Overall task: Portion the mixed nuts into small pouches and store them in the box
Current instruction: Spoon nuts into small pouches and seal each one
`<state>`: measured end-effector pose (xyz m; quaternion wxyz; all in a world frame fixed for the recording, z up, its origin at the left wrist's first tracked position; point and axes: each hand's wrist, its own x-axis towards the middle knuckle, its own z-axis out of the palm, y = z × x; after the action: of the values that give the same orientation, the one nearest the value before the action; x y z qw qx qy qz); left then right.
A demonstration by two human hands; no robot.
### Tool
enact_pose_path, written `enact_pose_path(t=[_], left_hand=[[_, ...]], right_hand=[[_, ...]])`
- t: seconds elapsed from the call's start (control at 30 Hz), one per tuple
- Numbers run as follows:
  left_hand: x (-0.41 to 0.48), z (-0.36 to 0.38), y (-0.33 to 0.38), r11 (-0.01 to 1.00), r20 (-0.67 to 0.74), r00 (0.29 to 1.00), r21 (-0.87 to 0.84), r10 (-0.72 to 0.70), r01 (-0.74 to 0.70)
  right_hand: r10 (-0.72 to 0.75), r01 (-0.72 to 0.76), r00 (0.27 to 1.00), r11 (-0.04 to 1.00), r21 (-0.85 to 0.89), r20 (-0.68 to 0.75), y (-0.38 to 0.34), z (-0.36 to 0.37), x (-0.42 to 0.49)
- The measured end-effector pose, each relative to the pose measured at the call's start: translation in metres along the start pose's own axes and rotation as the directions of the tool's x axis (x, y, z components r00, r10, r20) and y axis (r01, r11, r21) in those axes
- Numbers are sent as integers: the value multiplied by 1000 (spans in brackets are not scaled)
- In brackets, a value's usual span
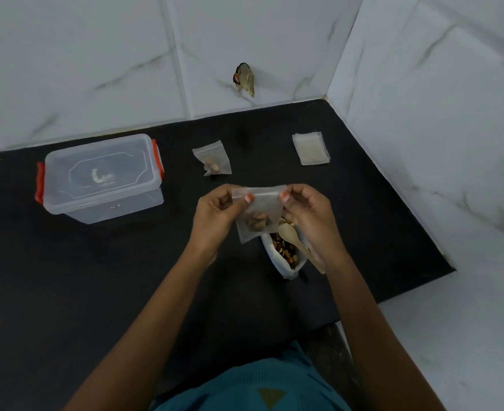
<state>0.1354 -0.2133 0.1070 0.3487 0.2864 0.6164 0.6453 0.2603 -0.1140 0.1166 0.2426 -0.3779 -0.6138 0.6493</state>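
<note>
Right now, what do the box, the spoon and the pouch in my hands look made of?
Box: clear, slightly frosted rigid plastic, since the counter shows through it; its orange clips look plastic too. Spoon: pale and matte, probably wood or bamboo. Pouch: thin translucent plastic film, soft enough to crease, with the nuts visible through it.

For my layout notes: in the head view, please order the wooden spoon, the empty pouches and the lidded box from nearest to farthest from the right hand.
1. wooden spoon, just below the right hand.
2. empty pouches, beyond it, toward the back wall.
3. lidded box, far to the left.
</note>
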Motion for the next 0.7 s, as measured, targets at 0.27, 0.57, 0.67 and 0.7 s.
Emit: enact_pose_path(t=[0.27,0.57,0.67,0.7], left_hand=[[31,9,-13,970,-27,983,-164,-184,177],[106,30,-33,944,-61,942,-23,-329,328],[139,32,-44,951,-181,939,47,-292,305],[150,33,-48,952,-203,941,88,-271,293]], right_hand=[[-8,8,997,1000,7,73,3,-8,36],[102,-98,989,994,52,-103,17,-18,135],[93,-92,989,996,17,-112,25,-17,171],[93,-93,988,996,3,-120,28,-17,183]])
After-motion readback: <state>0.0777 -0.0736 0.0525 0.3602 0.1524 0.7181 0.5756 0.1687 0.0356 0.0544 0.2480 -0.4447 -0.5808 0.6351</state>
